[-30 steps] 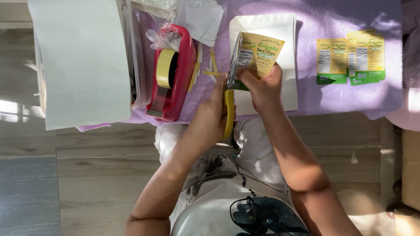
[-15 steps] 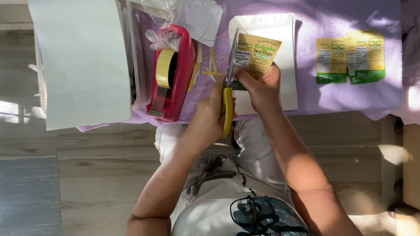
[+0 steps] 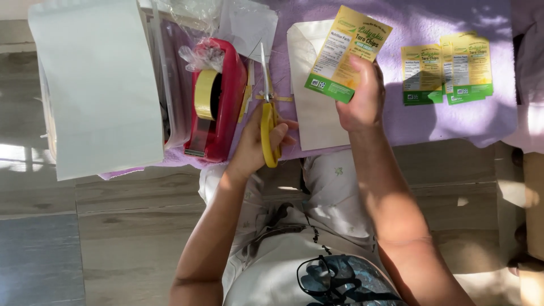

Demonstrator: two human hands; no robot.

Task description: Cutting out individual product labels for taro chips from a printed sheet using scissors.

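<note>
Holding scissors (image 3: 266, 122) in left hand (image 3: 255, 144), fingers closed through handles. Pinching thin, floppy label (image 3: 347, 54) by bottom edge in right hand (image 3: 360, 99), right of scissors.

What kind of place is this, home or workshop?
Probably a home craft or packing spot, not a workshop: a purple cloth over a low surface, wood-look floor, a red tape dispenser, and printed yellow labels laid out.

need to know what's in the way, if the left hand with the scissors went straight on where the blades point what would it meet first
Probably the crumpled clear plastic sheet just past the tips of the yellow scissors held in the left hand; depth is unclear.
</note>
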